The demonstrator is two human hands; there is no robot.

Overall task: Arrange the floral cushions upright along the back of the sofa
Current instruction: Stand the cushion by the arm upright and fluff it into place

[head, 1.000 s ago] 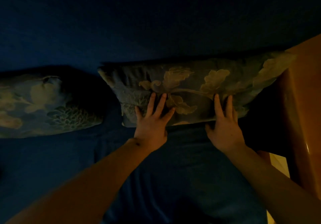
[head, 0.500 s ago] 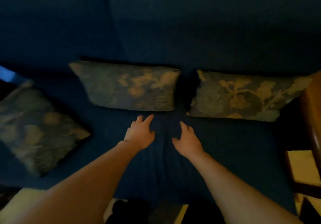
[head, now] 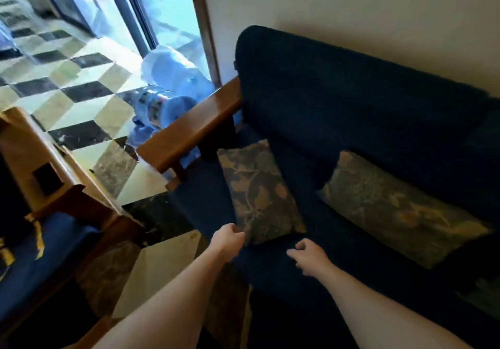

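Observation:
A floral cushion [head: 259,191] lies flat on the dark blue sofa seat [head: 273,273], close to the left wooden armrest [head: 186,129]. My left hand [head: 228,241] has its fingers curled onto this cushion's near left corner. My right hand [head: 308,258] hovers just off the cushion's near right corner, fingers loosely bent and holding nothing. A second floral cushion [head: 400,210] leans against the sofa back [head: 351,99] further right.
Left of the sofa is a checkered tile floor [head: 81,99]. A white plastic bag [head: 176,69] and a bottle sit beside the armrest by a glass door. A wooden chair with a blue seat [head: 48,240] stands at the near left. A pale wall rises behind the sofa.
My view has swung left to the sofa's left end. Both hands left the upright cushions and moved to the flat cushion, with the left hand closing on its corner.

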